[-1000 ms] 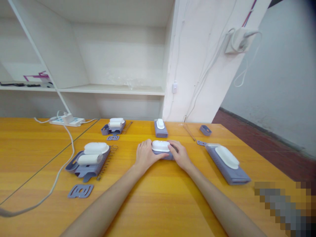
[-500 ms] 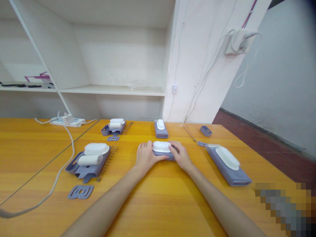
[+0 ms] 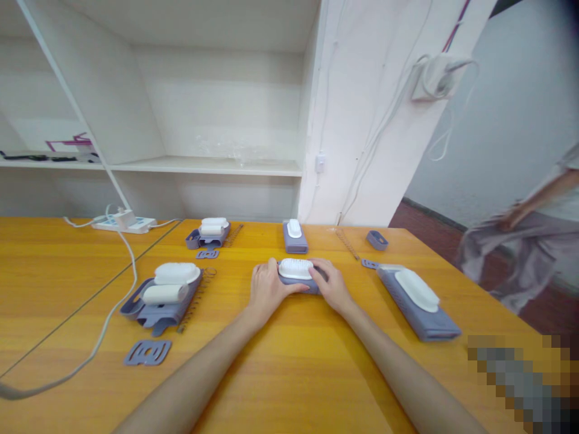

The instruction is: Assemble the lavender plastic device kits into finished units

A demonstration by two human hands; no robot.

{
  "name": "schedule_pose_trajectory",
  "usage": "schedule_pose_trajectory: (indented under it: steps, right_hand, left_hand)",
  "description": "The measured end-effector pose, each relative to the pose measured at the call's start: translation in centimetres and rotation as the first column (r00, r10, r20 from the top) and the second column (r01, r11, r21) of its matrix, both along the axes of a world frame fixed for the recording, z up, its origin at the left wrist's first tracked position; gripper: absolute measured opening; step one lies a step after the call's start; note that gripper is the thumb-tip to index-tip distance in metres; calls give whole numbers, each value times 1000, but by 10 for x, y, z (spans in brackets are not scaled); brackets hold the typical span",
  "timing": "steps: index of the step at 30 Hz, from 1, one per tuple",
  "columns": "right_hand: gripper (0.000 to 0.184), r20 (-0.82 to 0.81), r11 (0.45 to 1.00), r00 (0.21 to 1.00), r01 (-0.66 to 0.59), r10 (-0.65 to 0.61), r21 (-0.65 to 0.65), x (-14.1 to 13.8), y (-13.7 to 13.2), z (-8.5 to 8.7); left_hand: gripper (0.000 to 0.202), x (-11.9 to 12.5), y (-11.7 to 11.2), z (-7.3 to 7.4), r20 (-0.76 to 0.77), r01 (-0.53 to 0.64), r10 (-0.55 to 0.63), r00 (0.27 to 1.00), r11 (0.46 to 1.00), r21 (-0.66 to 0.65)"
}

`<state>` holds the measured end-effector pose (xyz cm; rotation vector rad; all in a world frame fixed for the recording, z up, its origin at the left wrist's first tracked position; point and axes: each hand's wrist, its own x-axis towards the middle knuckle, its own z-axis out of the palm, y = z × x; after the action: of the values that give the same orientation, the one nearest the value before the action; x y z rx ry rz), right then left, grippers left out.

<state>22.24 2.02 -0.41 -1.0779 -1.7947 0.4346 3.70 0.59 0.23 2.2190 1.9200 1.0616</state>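
A white oval brush piece [image 3: 295,269], with rows of small nubs facing up, sits on a grey-purple plastic case [image 3: 302,282] in the middle of the table. My left hand [image 3: 268,288] is closed on the left end, its thumb along the near side. At the right end, my right hand [image 3: 333,286] grips the same case, fingers on top by the white piece. Both palms hide the ends of the case. Just behind them lies another grey-purple case [image 3: 297,243] with a white oval piece on it.
To the left are two cases with white rollers [image 3: 165,293], coil springs [image 3: 192,307] and slotted plates [image 3: 148,352]. A larger case [image 3: 425,316] and end cap [image 3: 377,240] lie right. A cable [image 3: 113,307] crosses the left table. A person [image 3: 520,241] is at far right.
A person in loose grey clothing has come into view at the far right, blurred by motion. My hands and the case between them stay in nearly the same place.
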Motion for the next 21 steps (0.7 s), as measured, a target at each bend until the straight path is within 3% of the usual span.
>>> schedule_pose_trajectory:
  steps: [10, 21]
  right_hand:
    - [29, 97, 1000, 995, -3, 0, 31, -1, 0, -1]
    - [34, 134, 1000, 991, -2, 0, 14, -4, -2, 2]
  left_hand:
    - [64, 0, 5, -8, 196, 34, -28, 980, 999, -26]
    - [60, 1, 5, -6, 264, 54, -61, 963, 998, 34]
